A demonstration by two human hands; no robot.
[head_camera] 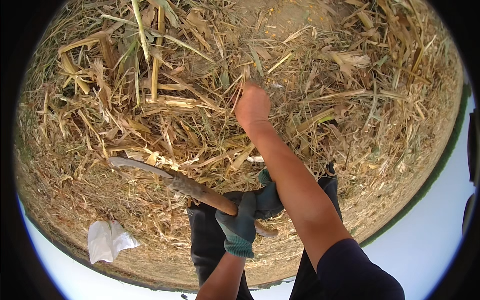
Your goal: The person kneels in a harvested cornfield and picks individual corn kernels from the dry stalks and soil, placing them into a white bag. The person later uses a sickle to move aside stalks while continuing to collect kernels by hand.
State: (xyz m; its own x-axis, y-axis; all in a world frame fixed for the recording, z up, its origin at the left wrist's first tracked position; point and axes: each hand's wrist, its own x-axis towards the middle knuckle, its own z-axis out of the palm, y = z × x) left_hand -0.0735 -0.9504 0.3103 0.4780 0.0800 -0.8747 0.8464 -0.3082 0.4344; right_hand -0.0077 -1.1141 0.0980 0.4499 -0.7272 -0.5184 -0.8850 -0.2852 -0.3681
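My left hand (240, 225), in a dark knitted work glove with a teal cuff, is closed round the wooden handle (202, 193) of a sickle. Its curved metal blade (140, 165) points to the left, above the litter. A second dark glove (268, 198), apparently empty, sticks out beside that hand, partly behind my right forearm. My bare right hand (254, 103) reaches down to the ground, its fist closed on thin dry straw (244, 77). The fingertips are hidden. Yellow corn kernels (283, 80) lie on the soil just right of it.
Dry corn stalks (155, 67) and husks (348, 62) litter the ground. More kernels (272, 34) are scattered on bare soil (288, 18) at the top. A white plastic bag (108, 240) lies at lower left. My dark trouser legs (204, 240) stand at the bottom.
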